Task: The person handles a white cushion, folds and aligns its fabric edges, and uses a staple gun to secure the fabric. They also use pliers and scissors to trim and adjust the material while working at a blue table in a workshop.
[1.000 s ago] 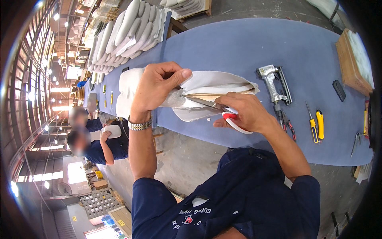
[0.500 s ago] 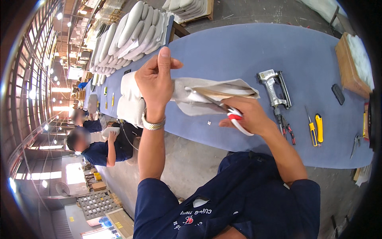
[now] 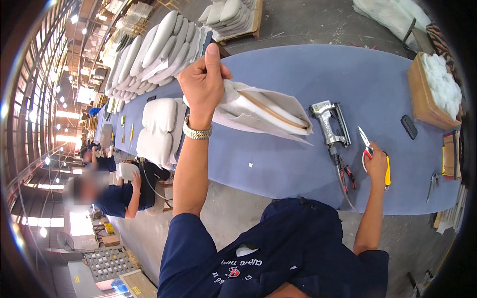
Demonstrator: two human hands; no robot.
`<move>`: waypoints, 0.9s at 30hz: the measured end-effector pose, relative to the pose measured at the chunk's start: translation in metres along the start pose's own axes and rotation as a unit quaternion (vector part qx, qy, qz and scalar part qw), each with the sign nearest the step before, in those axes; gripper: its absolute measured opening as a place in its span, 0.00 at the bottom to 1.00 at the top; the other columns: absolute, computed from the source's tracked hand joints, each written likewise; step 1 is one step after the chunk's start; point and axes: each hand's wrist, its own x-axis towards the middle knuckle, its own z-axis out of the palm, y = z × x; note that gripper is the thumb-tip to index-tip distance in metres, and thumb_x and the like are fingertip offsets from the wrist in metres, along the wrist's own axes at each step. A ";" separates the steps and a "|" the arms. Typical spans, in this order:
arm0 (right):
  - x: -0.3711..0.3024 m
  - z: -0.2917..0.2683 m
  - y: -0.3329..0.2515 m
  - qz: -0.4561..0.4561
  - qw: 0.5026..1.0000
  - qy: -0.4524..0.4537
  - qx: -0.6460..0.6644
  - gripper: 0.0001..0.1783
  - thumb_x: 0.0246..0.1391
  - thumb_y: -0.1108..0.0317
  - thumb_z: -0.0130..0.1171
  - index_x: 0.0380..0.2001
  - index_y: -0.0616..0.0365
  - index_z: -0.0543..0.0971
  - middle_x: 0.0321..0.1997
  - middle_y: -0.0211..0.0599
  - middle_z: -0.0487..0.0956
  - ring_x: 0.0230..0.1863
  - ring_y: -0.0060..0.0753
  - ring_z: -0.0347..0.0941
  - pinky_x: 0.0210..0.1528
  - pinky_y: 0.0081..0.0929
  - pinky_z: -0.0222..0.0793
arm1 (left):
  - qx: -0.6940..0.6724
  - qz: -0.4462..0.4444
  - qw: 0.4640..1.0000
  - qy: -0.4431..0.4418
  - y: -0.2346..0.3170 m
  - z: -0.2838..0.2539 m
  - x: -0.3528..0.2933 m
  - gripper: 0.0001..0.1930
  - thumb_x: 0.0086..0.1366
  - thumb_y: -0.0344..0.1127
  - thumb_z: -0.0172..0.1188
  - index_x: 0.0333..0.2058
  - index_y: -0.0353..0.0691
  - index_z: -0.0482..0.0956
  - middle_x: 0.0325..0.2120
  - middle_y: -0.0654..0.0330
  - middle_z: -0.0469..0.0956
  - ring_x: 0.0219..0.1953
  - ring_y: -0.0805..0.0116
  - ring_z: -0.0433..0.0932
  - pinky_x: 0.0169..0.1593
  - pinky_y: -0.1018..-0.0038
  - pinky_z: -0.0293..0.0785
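Observation:
My left hand point(image 3: 204, 82) is closed round one end of a cushion piece point(image 3: 266, 111), holding it above the blue-grey table point(image 3: 293, 174). Its light grey fabric hangs loose and gapes at the far end, showing white padding and a tan, board-like edge inside. On the right side, my right hand point(image 3: 378, 163) grips scissors point(image 3: 366, 141) with red and white handles, low over the tabletop, their blades pointing away from me. A yellow utility knife point(image 3: 387, 171) lies partly hidden beneath that hand. To its left are a silver staple gun point(image 3: 329, 124) with a hose and red-handled pliers point(image 3: 349, 178).
Finished grey cushions point(image 3: 159, 126) sit at the table's left, beside a tall cushion stack point(image 3: 149, 54). A cardboard box point(image 3: 427, 99) of white stuffing and a black oblong object point(image 3: 409, 127) are at the right. A co-worker point(image 3: 119, 196) holds a cushion at the left.
My right hand has taken the scissors away from the fabric, rightward to the utility knife. My left hand keeps its hold on the cushion piece, whose loose cover now gapes more toward me.

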 end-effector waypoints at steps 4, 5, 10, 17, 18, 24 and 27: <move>0.006 -0.042 -0.036 0.023 0.998 -0.006 0.053 0.29 0.53 0.61 0.71 0.58 0.54 0.79 0.55 0.51 0.82 0.57 0.58 0.77 0.60 0.50 0.70 | -0.087 -0.023 0.996 -0.013 -0.007 -0.001 0.003 0.34 0.77 0.51 0.56 0.13 0.35 0.78 0.10 0.62 0.76 0.16 0.79 0.74 0.23 0.79 0.68; 0.006 -0.050 -0.057 -0.017 0.991 0.035 0.125 0.28 0.53 0.61 0.71 0.58 0.55 0.79 0.56 0.51 0.82 0.57 0.56 0.77 0.61 0.48 0.70 | -0.085 -0.022 0.996 -0.023 -0.007 -0.005 0.002 0.34 0.78 0.51 0.54 0.13 0.35 0.77 0.11 0.61 0.76 0.16 0.76 0.75 0.23 0.78 0.70; 0.000 -0.105 -0.231 -0.305 0.861 0.042 0.406 0.28 0.55 0.56 0.70 0.57 0.56 0.79 0.61 0.46 0.79 0.61 0.52 0.75 0.64 0.41 0.70 | -0.116 0.001 0.991 -0.064 -0.012 -0.011 -0.005 0.34 0.80 0.51 0.48 0.14 0.36 0.74 0.12 0.59 0.74 0.16 0.69 0.78 0.27 0.74 0.77; 0.010 -0.101 -0.319 -0.351 0.801 -0.082 0.478 0.21 0.63 0.63 0.60 0.58 0.55 0.80 0.51 0.46 0.85 0.51 0.52 0.82 0.53 0.38 0.77 | -0.202 0.085 0.972 -0.079 0.006 -0.003 -0.019 0.36 0.80 0.51 0.49 0.12 0.36 0.77 0.11 0.60 0.77 0.16 0.74 0.76 0.23 0.77 0.71; 0.004 -0.093 -0.320 -0.347 0.806 -0.062 0.476 0.21 0.63 0.65 0.59 0.58 0.55 0.80 0.50 0.47 0.85 0.50 0.52 0.82 0.52 0.38 0.77 | -0.211 0.106 0.970 -0.055 0.003 -0.008 -0.023 0.34 0.80 0.48 0.47 0.15 0.35 0.79 0.13 0.60 0.79 0.18 0.75 0.77 0.24 0.78 0.70; -0.017 -0.063 -0.337 -0.337 0.797 0.043 0.500 0.21 0.64 0.73 0.52 0.59 0.55 0.81 0.54 0.46 0.85 0.51 0.48 0.83 0.54 0.34 0.77 | -0.026 0.151 0.978 0.141 -0.021 -0.022 -0.053 0.26 0.82 0.44 0.38 0.51 0.30 0.82 0.55 0.42 0.79 0.61 0.51 0.75 0.68 0.57 0.65; -0.018 -0.040 -0.344 -0.315 0.754 0.007 0.576 0.21 0.66 0.73 0.50 0.60 0.58 0.80 0.57 0.43 0.84 0.53 0.39 0.83 0.56 0.30 0.76 | 0.046 0.133 0.975 0.170 -0.086 -0.008 -0.107 0.27 0.82 0.44 0.36 0.66 0.32 0.69 0.70 0.43 0.63 0.75 0.50 0.57 0.75 0.57 0.48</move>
